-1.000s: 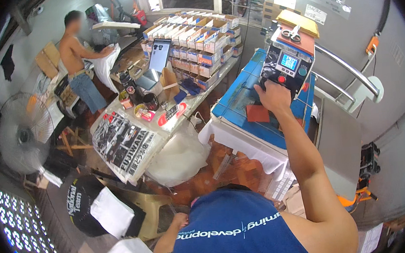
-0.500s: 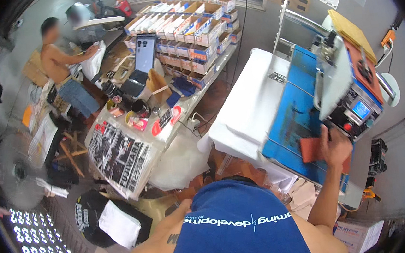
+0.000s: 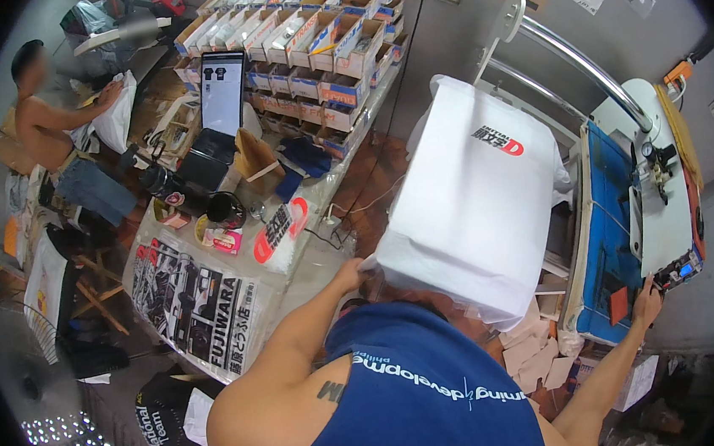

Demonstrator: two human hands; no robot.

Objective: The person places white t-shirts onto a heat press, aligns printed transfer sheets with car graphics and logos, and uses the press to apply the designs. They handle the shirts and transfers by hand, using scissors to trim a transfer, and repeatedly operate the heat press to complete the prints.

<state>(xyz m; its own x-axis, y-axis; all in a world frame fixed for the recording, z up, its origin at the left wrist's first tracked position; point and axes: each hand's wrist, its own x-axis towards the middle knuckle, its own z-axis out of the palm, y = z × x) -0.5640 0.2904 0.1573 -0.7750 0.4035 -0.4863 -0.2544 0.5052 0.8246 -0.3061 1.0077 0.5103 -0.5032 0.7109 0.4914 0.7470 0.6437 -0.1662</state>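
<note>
A white T-shirt (image 3: 458, 214) is draped over a platen right of centre, with a red and black print (image 3: 498, 140) near its far end. My left hand (image 3: 351, 275) is closed on the shirt's near left edge. My right hand (image 3: 648, 303) reaches far right, its fingers closed at the front end of the heat press head (image 3: 644, 206), beside the control box (image 3: 681, 269). Just what those fingers grip is partly hidden. The press head stands over a second platen with a blue cover (image 3: 600, 240), where a small orange-red pad (image 3: 618, 305) lies near my right hand.
To the left, a table (image 3: 313, 256) bears printed transfer sheets (image 3: 186, 302), a laptop (image 3: 223, 94), mugs and stacked cardboard bins (image 3: 299, 45). A co-worker (image 3: 65, 134) handles white cloth beyond it. Cardboard pieces (image 3: 532, 356) lie below the platens. A black cap (image 3: 166, 418) sits lower left.
The press head has swung right, off the middle, with my right hand at its front. My left hand has come to the shirt's edge. The whole shirt now shows; the view has shifted.
</note>
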